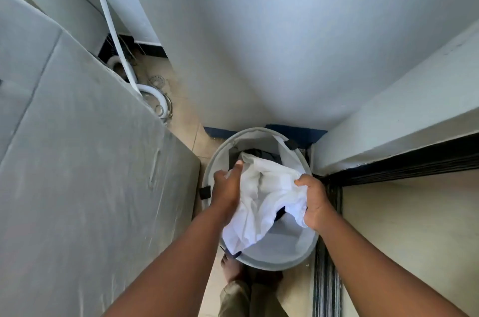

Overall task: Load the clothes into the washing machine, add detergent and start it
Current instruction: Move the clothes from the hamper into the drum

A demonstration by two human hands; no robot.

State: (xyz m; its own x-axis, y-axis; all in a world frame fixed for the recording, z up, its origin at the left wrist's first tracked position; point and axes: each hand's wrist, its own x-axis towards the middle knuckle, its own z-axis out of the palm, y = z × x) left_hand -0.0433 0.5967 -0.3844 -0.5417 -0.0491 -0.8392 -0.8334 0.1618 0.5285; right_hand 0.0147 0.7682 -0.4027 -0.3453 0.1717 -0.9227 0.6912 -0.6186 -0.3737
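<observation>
While both hands reach down over the round grey laundry basket [272,252], they hold one white garment [264,194] between them, above the basket's opening. The left hand [226,188] holds the left edge of the cloth; its thumb lies straight along the top fold, and the other fingers are hidden behind the fabric, so I cannot tell how they are placed. The right hand [315,202] has its fingers [302,183] curled and clamped on the right edge of the garment. Some dark clothes [261,154] lie inside the basket, under the white one. The basket stands on the tiled floor [186,119], close to the wall. On the left is a large surface under a grey cover [77,161]. Behind it, white hoses [153,93] rest on the floor. One bare foot [232,268] stands just beside the basket.
</observation>
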